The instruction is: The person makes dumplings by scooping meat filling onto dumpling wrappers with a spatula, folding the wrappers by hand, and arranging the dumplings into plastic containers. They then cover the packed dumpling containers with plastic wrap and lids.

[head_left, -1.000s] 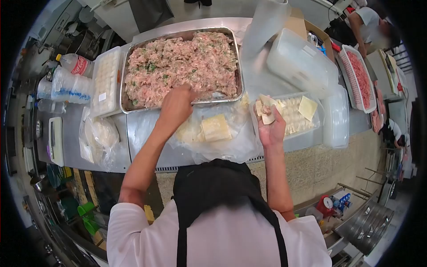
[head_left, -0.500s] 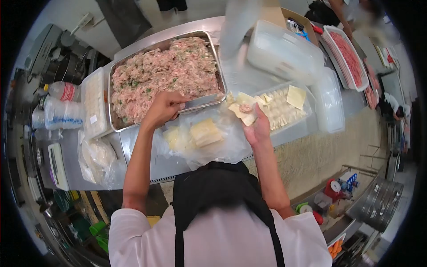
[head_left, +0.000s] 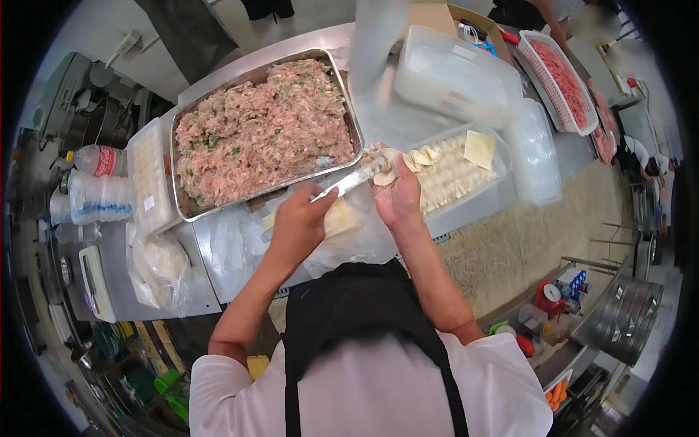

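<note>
My left hand [head_left: 300,224] is closed around a flat metal spatula [head_left: 354,180], its blade pointing right and touching the dumpling wrapper [head_left: 386,175]. That wrapper, folded up around filling, is held in the cupped fingers of my right hand [head_left: 400,198]. Beside the right hand lies a clear tray of folded dumplings [head_left: 448,180], with a square loose wrapper [head_left: 479,149] on its far end. Above my left hand stands a deep metal pan [head_left: 255,191] full of minced meat filling [head_left: 269,124]. A stack of yellowish wrappers [head_left: 341,221] on plastic sits below the spatula, partly hidden by my left hand.
Clear plastic boxes [head_left: 459,76] and lids [head_left: 533,153] stand at the back right, near a white basket [head_left: 529,54] of ground meat. To the left are a lidded dumpling tray [head_left: 153,175], a bagged pale item [head_left: 159,266] and a bottle [head_left: 98,160]. Another person's arm [head_left: 551,16] shows at the top right.
My left hand has moved right and down from the pan's edge, bringing the spatula to the wrapper. The wrapper, flatter and spread before, is now gathered around the filling in my right hand.
</note>
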The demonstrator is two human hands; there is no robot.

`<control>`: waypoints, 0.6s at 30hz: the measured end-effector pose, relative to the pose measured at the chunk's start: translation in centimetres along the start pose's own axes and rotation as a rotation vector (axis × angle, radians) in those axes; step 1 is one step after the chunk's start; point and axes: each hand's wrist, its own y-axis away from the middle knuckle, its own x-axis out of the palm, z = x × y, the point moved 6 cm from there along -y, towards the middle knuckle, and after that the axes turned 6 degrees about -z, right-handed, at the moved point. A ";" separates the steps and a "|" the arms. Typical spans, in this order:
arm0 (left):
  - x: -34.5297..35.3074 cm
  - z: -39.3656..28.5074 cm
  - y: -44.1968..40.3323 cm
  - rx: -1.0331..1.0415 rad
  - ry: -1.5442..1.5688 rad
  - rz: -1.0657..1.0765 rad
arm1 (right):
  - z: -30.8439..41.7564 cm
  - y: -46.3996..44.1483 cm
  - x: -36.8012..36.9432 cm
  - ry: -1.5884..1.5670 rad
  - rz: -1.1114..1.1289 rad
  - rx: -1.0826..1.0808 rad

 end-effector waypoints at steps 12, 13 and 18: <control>-2.4 0.0 0.1 -0.239 0.125 0.371 | 1.4 3.9 1.0 1.051 0.286 -0.578; -2.6 -0.3 0.2 -0.237 0.130 0.375 | 1.3 3.7 0.6 1.053 0.280 -0.580; -7.0 -0.7 -0.1 -0.223 0.226 0.221 | 2.5 2.5 -1.2 1.198 0.357 -0.581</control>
